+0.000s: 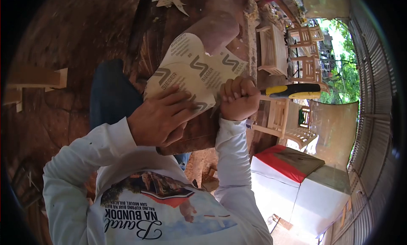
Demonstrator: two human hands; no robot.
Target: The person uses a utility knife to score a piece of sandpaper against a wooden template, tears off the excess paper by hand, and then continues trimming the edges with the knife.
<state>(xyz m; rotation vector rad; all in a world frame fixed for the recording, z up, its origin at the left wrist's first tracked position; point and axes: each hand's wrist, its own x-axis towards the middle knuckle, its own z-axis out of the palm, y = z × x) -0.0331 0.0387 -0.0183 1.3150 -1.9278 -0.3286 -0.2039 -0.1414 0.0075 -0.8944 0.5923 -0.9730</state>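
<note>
A sheet of sandpaper (178, 71), its pale back printed with SIEGER, lies over a dark brown wooden surface (190, 139). My left hand (163, 113) rests flat on the sheet's near edge, fingers stretched across it. Beside the sheet's right corner, my right hand (239, 98) is closed in a fist around a tool whose black and yellow handle (292, 91) sticks out to the right. The tool's working end is hidden by the fist, so I cannot tell its kind. A rounded brown form (218, 29) overlaps the sheet's far side.
Torn sandpaper scraps (171, 0) lie at the far end of the surface. Off to the right stand several unfinished wooden chairs (303, 69) and a wooden bench (273, 50). A white box-like thing with a red cover (280, 164) is at the lower right. Wooden pieces (38, 79) sit at left.
</note>
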